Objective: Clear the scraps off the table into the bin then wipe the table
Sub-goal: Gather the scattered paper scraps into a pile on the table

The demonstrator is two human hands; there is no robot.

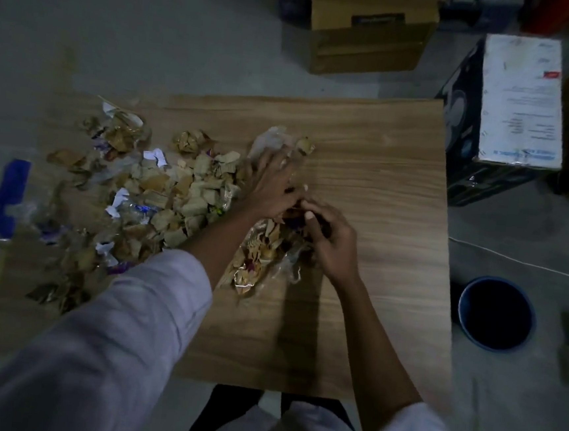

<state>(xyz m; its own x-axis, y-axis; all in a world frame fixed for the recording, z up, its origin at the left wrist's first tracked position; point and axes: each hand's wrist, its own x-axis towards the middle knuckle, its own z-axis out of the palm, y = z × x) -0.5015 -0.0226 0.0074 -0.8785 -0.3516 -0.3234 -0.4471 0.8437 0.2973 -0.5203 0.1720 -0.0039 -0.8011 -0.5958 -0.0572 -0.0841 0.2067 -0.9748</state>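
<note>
Wooden table (pixel 366 174), left half heaped with scraps (pixel 161 187); both hands gathered a clump at its middle.
The left hand (pixel 272 183) lay spread over crumpled plastic (pixel 269 140), the right hand (pixel 331 240) curled round loose scraps. Light bits could spill on the carry to the bin (pixel 463 299), which stood on the grey floor (pixel 154 32) right of the table, near boxes (pixel 368 33) and a white cable (pixel 513 259).

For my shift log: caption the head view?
Left hand and right hand gather scraps on the table; blue bin on the floor.
</note>
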